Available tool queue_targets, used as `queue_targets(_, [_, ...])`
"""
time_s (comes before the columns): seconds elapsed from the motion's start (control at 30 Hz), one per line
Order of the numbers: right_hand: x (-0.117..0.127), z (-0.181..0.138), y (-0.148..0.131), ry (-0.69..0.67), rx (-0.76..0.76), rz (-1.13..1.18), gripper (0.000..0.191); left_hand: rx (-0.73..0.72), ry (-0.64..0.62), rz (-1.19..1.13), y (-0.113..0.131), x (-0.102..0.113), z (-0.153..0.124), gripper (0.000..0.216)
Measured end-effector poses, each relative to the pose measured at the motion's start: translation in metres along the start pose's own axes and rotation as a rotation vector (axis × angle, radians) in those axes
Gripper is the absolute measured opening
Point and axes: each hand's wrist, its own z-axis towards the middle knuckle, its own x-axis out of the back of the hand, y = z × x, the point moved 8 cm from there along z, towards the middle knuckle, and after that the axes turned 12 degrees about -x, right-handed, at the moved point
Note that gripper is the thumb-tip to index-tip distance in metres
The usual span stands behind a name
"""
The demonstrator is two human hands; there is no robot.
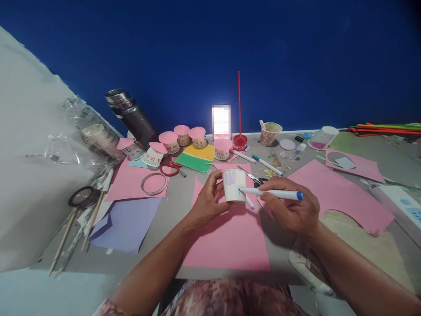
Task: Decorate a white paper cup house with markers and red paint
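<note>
Your left hand (209, 196) grips a white paper cup (234, 186) just below the frame's centre; your right hand (294, 205) pinches a blue-ended marker (283, 193), its tip at a blue mark (239, 192) on the cup's wall; a pink sheet (230, 245) lies beneath, lower centre; pink-topped cups (169, 143) stand higher up.

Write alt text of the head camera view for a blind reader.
The left hand holds a small white paper cup while the right hand holds a white, blue-ended marker to its side. Behind are pink-topped decorated paper cups on a grey table.
</note>
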Motion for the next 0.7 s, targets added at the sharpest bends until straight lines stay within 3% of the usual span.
queue_targets(0.17, [-0.0002, -0.0002, -0.0025, -0.031, 0.008, 0.041, 0.014, 0.006, 0.014, 0.004, 0.0006, 0.0005, 0.0014, 0.075])
queue_targets(0.4, [0.004, -0.0004, -0.0006, 0.055, -0.025, 0.015, 0.014, 0.012, 0.008, 0.006, 0.0007, -0.0011, 0.0002, 0.075])
queue_targets(0.7, [0.003, -0.0022, 0.0038, 0.055, -0.056, -0.023, 0.013, 0.035, -0.001, -0.008, -0.0016, -0.0017, -0.0016, 0.074])
